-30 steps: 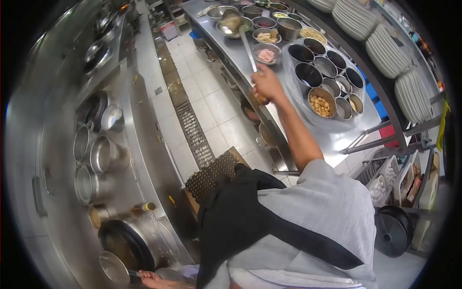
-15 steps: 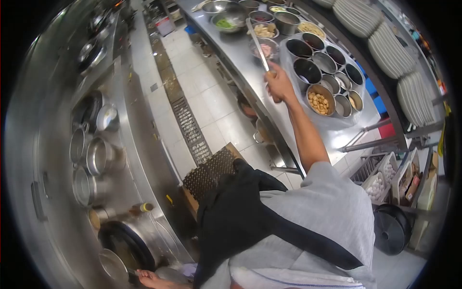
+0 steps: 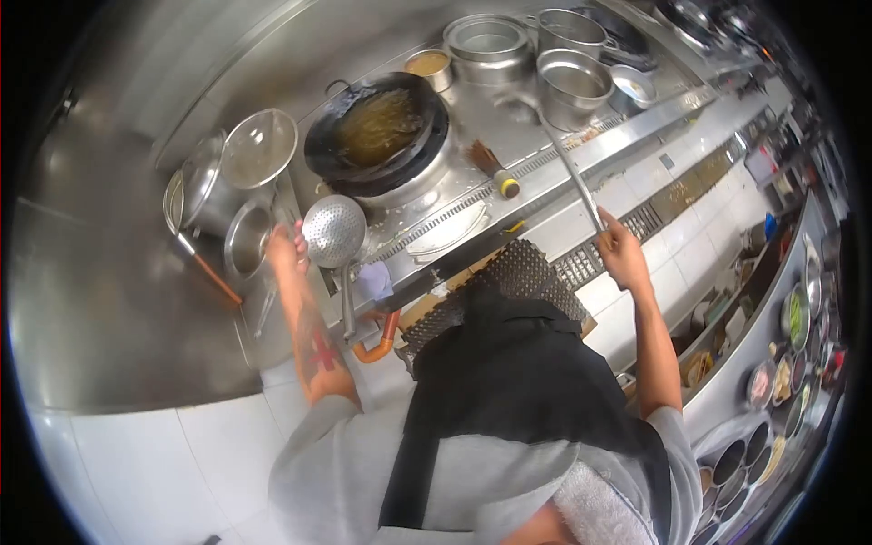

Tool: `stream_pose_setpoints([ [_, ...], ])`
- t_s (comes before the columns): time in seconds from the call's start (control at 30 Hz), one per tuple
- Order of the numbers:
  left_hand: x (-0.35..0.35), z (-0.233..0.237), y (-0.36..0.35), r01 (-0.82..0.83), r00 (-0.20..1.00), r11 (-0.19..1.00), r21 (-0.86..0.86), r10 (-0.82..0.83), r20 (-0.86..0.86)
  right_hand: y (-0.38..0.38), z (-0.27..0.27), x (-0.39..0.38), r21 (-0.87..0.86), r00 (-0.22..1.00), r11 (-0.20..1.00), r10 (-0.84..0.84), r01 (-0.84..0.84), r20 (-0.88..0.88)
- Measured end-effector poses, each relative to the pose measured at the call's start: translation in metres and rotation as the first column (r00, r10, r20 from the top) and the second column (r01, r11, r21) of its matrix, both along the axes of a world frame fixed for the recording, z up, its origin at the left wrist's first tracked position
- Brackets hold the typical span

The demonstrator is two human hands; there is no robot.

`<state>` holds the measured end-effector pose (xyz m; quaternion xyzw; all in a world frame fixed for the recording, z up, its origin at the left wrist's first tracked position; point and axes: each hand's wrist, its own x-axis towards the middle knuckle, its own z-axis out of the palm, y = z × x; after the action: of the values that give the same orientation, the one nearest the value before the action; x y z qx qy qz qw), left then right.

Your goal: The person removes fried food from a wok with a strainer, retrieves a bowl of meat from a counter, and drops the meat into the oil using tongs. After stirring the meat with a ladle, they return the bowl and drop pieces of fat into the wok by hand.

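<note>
My left hand (image 3: 287,248) is closed around the handle of a round strainer (image 3: 261,148), whose bowl is above it over the metal pots. Just right of that hand lies a perforated skimmer (image 3: 334,232), its handle pointing down. Held in my right hand (image 3: 623,252) is a long-handled ladle (image 3: 574,173); its blurred head is over the stove top, left of a deep pot (image 3: 574,84). Between the hands, farther back, a dark wok (image 3: 372,132) holds brownish liquid. A brush (image 3: 495,170) with a yellow-ringed end lies near the stove's front edge.
A lidded pot (image 3: 202,180) and a smaller pot (image 3: 248,238) stand at the left. Behind are a tin of brown liquid (image 3: 428,69) and stacked pots (image 3: 489,47). Ingredient bowls line the counter (image 3: 718,422) at the right. A perforated mat (image 3: 518,283) lies on the floor.
The view has turned from the ingredient counter to the stove. My right hand has brought the ladle from the bowls to over the stove. The strainer in my left hand is raised.
</note>
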<state>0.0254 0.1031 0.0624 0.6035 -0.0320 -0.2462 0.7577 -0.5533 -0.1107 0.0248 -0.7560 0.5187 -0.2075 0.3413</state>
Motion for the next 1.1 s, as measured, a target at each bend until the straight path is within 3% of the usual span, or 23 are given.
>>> stream_pose_setpoints([
  [0.07, 0.004, -0.009, 0.052, -0.043, 0.999, 0.999, -0.018, 0.043, -0.020, -0.013, -0.015, 0.034, -0.111, 0.989, 0.988, 0.091, -0.104, -0.119],
  [0.1, 0.006, -0.018, 0.077, -0.132, 0.990, 0.991, -0.034, 0.130, -0.061, -0.022, -0.040, 0.050, -0.112, 0.986, 0.985, 0.116, -0.130, -0.124],
  [0.17, 0.016, -0.037, 0.114, -0.263, 0.961, 0.963, -0.051, 0.257, -0.105, -0.048, -0.103, 0.077, -0.277, 0.930, 0.925, 0.161, -0.259, -0.331],
  [0.2, 0.023, -0.049, 0.132, -0.273, 0.956, 0.962, -0.006, 0.270, -0.117, -0.055, -0.123, 0.090, -0.283, 0.922, 0.910, 0.204, -0.303, -0.328],
  [0.27, 0.042, -0.073, 0.169, -0.328, 0.934, 0.944, 0.041, 0.331, -0.132, -0.057, -0.149, 0.112, -0.235, 0.861, 0.939, 0.107, -0.252, -0.498],
  [0.37, 0.071, -0.086, 0.194, -0.226, 0.928, 0.969, -0.095, 0.185, -0.323, -0.058, -0.154, 0.131, -0.178, 0.833, 0.957, 0.100, -0.231, -0.545],
  [0.43, 0.079, -0.075, 0.200, -0.182, 0.936, 0.983, -0.012, 0.170, -0.308, -0.061, -0.149, 0.137, -0.138, 0.846, 0.968, 0.109, -0.210, -0.521],
  [0.47, 0.081, -0.071, 0.201, -0.188, 0.959, 0.982, 0.028, 0.190, -0.212, -0.065, -0.146, 0.135, -0.108, 0.868, 0.981, 0.091, -0.164, -0.488],
  [0.5, 0.074, -0.065, 0.209, -0.172, 0.985, 0.980, 0.102, 0.169, 0.034, -0.072, -0.143, 0.130, -0.163, 0.856, 0.958, 0.125, -0.236, -0.502],
  [0.53, 0.069, -0.061, 0.214, -0.221, 0.844, 0.897, 0.382, -0.021, 0.536, -0.075, -0.137, 0.118, -0.212, 0.842, 0.939, 0.124, -0.271, -0.525],
  [0.57, 0.064, -0.050, 0.212, -0.404, 0.569, 0.749, 0.525, -0.244, 0.786, -0.072, -0.122, 0.110, -0.141, 0.931, 0.990, -0.050, -0.002, -0.362],
  [0.6, 0.062, -0.038, 0.221, -0.591, 0.262, 0.650, 0.477, -0.405, 0.876, -0.077, -0.117, 0.088, -0.126, 0.942, 0.991, -0.080, 0.041, -0.327],
  [0.63, 0.043, 0.001, 0.193, -0.868, 0.368, 0.030, 0.495, -0.629, 0.684, -0.086, -0.116, 0.060, -0.163, 0.937, 0.984, -0.123, 0.073, -0.327],
  [0.67, 0.085, -0.011, 0.199, -0.987, 0.130, -0.028, 0.156, -0.706, 0.697, -0.090, -0.109, 0.030, -0.175, 0.947, 0.967, -0.224, 0.185, -0.233],
  [0.7, 0.088, -0.011, 0.177, -0.920, -0.155, 0.393, 0.005, -0.374, 0.915, -0.099, -0.102, -0.005, -0.095, 0.923, 0.948, -0.317, 0.303, -0.216],
  [0.73, 0.017, 0.024, 0.098, -0.798, 0.307, 0.571, 0.193, 0.108, 0.946, -0.109, -0.110, -0.045, -0.182, 0.893, 0.899, -0.425, 0.398, -0.150],
  [0.8, -0.096, 0.049, -0.013, -0.510, 0.143, 0.860, 0.002, 0.082, 0.986, -0.125, -0.107, -0.134, -0.247, 0.769, 0.759, -0.635, 0.602, -0.078],
  [0.87, -0.128, 0.004, -0.081, -0.280, 0.141, 0.960, 0.020, 0.020, 0.990, -0.139, -0.092, -0.230, -0.108, 0.584, 0.588, -0.809, 0.801, -0.069],
  [0.9, -0.149, -0.008, -0.110, -0.140, 0.122, 0.989, 0.049, -0.032, 0.992, -0.144, -0.093, -0.288, -0.226, 0.578, 0.567, -0.816, 0.792, -0.022],
  [0.93, -0.196, 0.001, -0.132, -0.132, 0.187, 0.976, 0.175, -0.149, 0.971, -0.142, -0.081, -0.339, -0.225, 0.442, 0.422, -0.896, 0.878, 0.044],
  [1.03, -0.286, 0.012, -0.193, 0.005, 0.184, 0.979, 0.203, -0.200, 0.962, -0.124, -0.050, -0.509, -0.230, 0.118, 0.074, -0.976, 0.970, 0.182],
  [1.07, -0.305, 0.017, -0.207, 0.058, 0.169, 0.983, 0.176, -0.184, 0.968, -0.104, -0.027, -0.554, -0.191, 0.042, 0.022, -0.994, 0.981, 0.101],
  [1.1, -0.326, 0.021, -0.223, 0.111, 0.161, 0.983, 0.147, -0.164, 0.973, -0.101, -0.045, -0.622, -0.307, -0.087, -0.100, -0.995, 0.946, 0.056],
])
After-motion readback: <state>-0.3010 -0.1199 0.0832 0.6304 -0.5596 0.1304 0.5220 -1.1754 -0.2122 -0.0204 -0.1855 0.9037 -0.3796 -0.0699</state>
